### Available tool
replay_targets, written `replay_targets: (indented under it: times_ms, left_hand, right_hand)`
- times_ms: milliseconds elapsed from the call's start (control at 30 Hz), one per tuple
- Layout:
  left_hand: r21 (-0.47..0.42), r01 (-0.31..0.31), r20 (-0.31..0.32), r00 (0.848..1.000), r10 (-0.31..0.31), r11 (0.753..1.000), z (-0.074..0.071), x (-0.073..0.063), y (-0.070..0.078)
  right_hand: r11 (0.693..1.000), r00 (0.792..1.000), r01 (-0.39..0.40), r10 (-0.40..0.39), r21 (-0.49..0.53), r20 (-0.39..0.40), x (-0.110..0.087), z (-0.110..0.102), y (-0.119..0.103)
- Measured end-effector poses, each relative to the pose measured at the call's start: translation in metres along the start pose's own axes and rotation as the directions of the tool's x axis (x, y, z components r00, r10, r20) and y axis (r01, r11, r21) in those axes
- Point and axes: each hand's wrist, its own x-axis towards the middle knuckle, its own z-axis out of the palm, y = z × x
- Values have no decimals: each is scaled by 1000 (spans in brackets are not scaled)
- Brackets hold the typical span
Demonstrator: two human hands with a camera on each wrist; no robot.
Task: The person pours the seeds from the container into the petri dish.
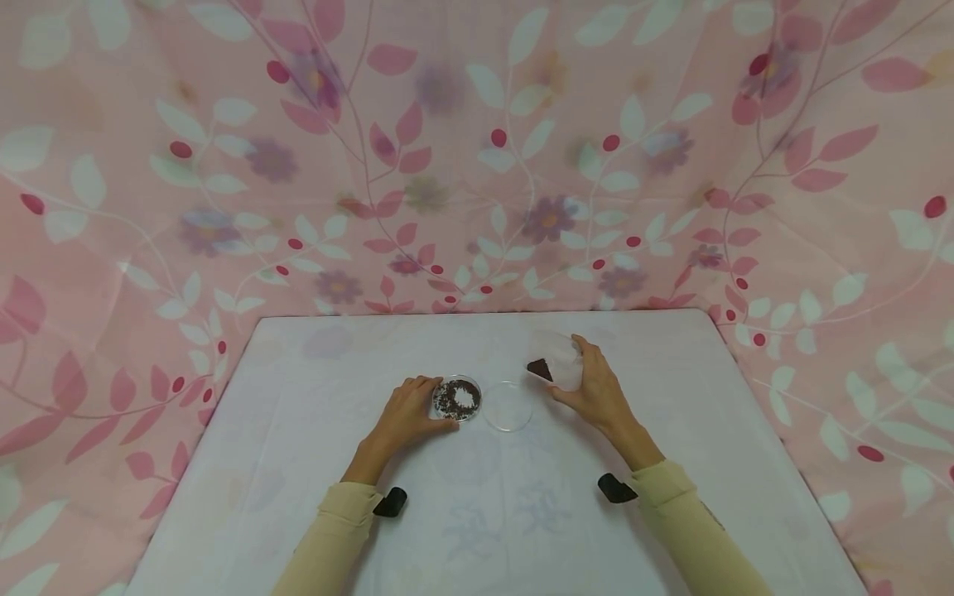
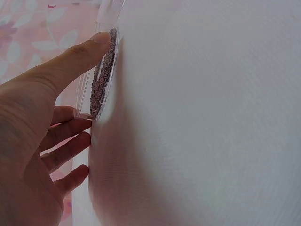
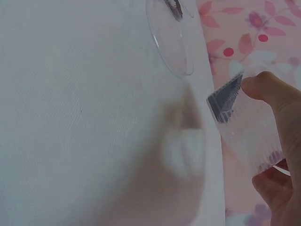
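My left hand [image 1: 408, 410] grips a round clear petri dish [image 1: 479, 389] on the white table, thumb on the near side and fingers at the far side. Dark brown granules [image 2: 102, 84] lie around a bare white patch in this dish. To its right a second clear round dish or lid [image 1: 508, 430] lies flat. Above and right of that, my right hand [image 1: 600, 393] holds a clear ribbed plastic cup [image 3: 251, 127] between thumb and fingers. The cup is tilted to the left, and more dark granules [image 1: 540, 369] have gathered in its lower corner.
White cloth [image 1: 492, 530] covers the table, with its far edge close to a pink floral curtain [image 1: 462, 165]. Black wrist devices [image 1: 391, 502] show beside both yellow sleeves [image 1: 328, 530].
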Motion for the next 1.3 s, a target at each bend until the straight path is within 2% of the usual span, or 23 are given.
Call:
replay_targets:
  times_ms: [300,600,867,1300]
  left_hand:
    - [3,21,30,999,-22,1000,-3,1,1]
    - [13,23,30,999,-23,1000,-2,1,0]
    - [3,27,36,999,-27,1000,-2,1,0]
    - [6,20,30,999,-20,1000,0,1,-1]
  right_hand:
    - [991,993,-115,114,62,21,-12,-4,11]
    - [980,989,-151,150,133,17,-25,-3,23]
    - [945,969,-247,243,216,46,-33,-2,28]
    - [912,955,-293,293,289,42,-40,0,35]
